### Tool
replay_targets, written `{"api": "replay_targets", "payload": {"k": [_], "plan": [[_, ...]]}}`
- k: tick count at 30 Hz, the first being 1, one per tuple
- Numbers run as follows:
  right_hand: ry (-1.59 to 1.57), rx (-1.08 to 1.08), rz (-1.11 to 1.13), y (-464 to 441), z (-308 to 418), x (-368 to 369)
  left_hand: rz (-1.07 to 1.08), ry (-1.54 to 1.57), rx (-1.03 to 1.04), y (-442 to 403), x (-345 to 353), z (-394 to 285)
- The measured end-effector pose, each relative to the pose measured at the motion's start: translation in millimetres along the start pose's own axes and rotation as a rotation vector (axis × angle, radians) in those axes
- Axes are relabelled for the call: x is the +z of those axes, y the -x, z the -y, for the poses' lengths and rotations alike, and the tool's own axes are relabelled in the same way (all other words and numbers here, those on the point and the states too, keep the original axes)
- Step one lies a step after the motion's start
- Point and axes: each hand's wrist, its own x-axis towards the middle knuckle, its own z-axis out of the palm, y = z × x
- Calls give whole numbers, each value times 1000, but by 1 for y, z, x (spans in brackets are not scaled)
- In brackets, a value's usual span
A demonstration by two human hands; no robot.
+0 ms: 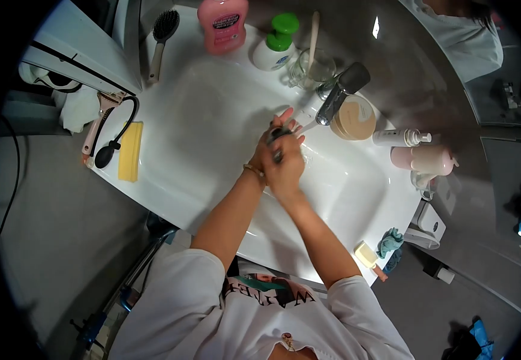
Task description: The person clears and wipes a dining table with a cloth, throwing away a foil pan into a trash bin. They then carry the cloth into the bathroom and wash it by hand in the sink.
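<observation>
Under the running tap (332, 108), my two hands come together over the white basin. A small dark object (277, 133) with a greyish part shows between them; its kind is blurred and partly covered. My left hand (265, 143), a bracelet at its wrist, cups it from below and the left, some fingertips showing past it. Closed over it from the right is my right hand (288, 161). Water falls from the spout towards the fingers.
Behind the basin (194, 120) stand a pink bottle (223, 27), a green-topped pump bottle (275, 48), a glass jar (314, 69) and a round tan container (355, 119). A hairbrush (163, 36) and yellow cloth (130, 152) lie left; a spray bottle (395, 138) lies right.
</observation>
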Motion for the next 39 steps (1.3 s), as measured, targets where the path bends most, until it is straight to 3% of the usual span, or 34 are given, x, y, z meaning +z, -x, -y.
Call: {"api": "replay_targets", "payload": {"k": [2,3,4,6,10,12,14,16,18,20,24,26,27,28,29,30,32,33,34,36,37,39], "plan": [[117,-164,110,-2,0,4,-65,-90,21,4,11,1],[-36,35,-136,-6,-12,15,-104,-263,-21,-6,-18,2],[-2,199,-10,-18,-40,12,-414,-260,-81,2,27,9],[-110,444,-121,-32,-51,6,-344,-260,-130,15,48,9],[-159,304,-194,-18,-40,1,-419,-286,-79,6,39,4],[-526,432,-189,-10,-24,6,-397,-180,37,-2,39,-2],[-622,483,-211,-10,-16,7,-439,-128,79,-19,20,-2],[-824,566,-215,-12,-14,9,-704,-483,38,-29,27,-3],[-741,525,-192,-16,-12,9,-650,-417,85,-34,22,0],[-652,483,-174,-19,-13,8,-732,-510,141,-32,37,3],[-327,367,-166,-26,-23,8,-675,-458,120,-40,-1,12],[-225,320,-166,-26,-37,9,-715,-882,281,-40,-18,21],[-186,390,-153,-26,-48,12,-717,-884,289,-39,-14,19],[-144,462,-138,-24,-62,15,-743,-1109,210,-36,-7,17],[-376,554,-182,-20,-85,18,-764,-1333,121,-31,1,18],[-378,555,-180,-20,-85,16,-767,-1334,122,-26,7,20],[-853,838,-315,-20,-80,10,-646,-1257,270,-21,18,26],[-1002,910,-306,-21,-74,4,-645,-1054,406,-24,23,29],[-996,911,-307,-18,-75,1,-646,-1049,403,-27,24,26],[-1352,880,-29,-16,-76,-5,-565,-722,268,-31,31,14],[-1317,961,-32,-14,-76,-1,-540,-634,191,-32,32,6],[-1210,910,-51,-16,-65,2,-544,-557,173,-28,43,-3]]}}
